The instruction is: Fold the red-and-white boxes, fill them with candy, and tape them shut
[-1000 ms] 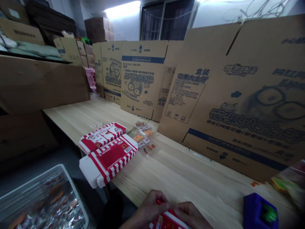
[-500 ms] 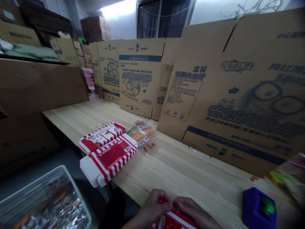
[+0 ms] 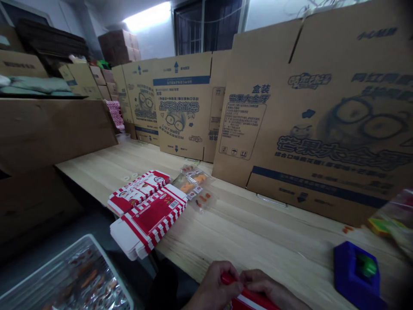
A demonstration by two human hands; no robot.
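At the bottom edge, both hands pinch a small red and white carton over the near edge of the wooden table. My left hand grips its left end with fingers curled. My right hand holds the top edge beside it, fingers closed. Most of the carton is cut off by the frame. Two stacks of flat red-and-white striped cartons lie to the left on the table's near corner.
A clear bag of small orange pieces lies behind the stacks. A blue tape dispenser sits at right. Large printed cardboard boxes wall the table's far side. A white basket of foil packets stands lower left.
The view has shifted slightly, so the hands and the carton sit lower in the frame. The hands keep their grip on the carton.
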